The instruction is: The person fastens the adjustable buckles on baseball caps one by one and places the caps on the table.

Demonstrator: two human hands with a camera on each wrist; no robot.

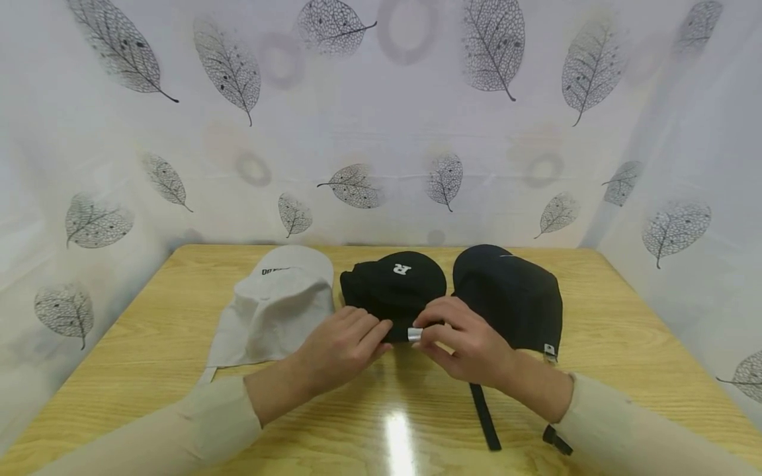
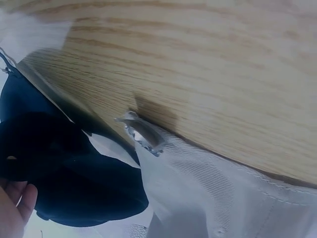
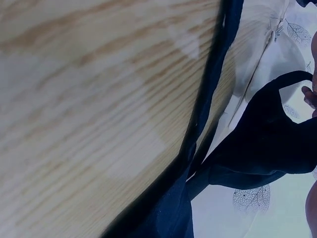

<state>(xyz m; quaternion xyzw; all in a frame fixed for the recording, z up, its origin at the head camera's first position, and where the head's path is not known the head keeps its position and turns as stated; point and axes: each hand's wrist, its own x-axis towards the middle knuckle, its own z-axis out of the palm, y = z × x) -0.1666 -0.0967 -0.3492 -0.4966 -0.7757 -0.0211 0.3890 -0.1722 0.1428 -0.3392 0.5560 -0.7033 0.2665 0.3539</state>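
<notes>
A black cap [image 1: 381, 281] with a white letter R lies in the middle of the table, its strap end toward me. My left hand [image 1: 345, 347] grips the left part of its strap with curled fingers. On the right, my right hand [image 1: 467, 340] pinches the strap by a silver buckle [image 1: 414, 334] between thumb and fingers. The left wrist view catches only part of the left hand [image 2: 15, 210] against the dark cap fabric [image 2: 89, 188]. In the right wrist view the black cap [image 3: 257, 139] shows its back opening, with fingertips [image 3: 308, 96] at the edge.
Left of the black cap lies a white cap [image 1: 286, 297] with dark lettering; its metal buckle [image 2: 143, 136] shows in the left wrist view. A dark cap [image 1: 506, 291] lies to the right, its loose strap [image 1: 485, 416] trailing forward. Leaf-patterned cloth [image 1: 381, 119] surrounds the wooden table [image 1: 149, 330].
</notes>
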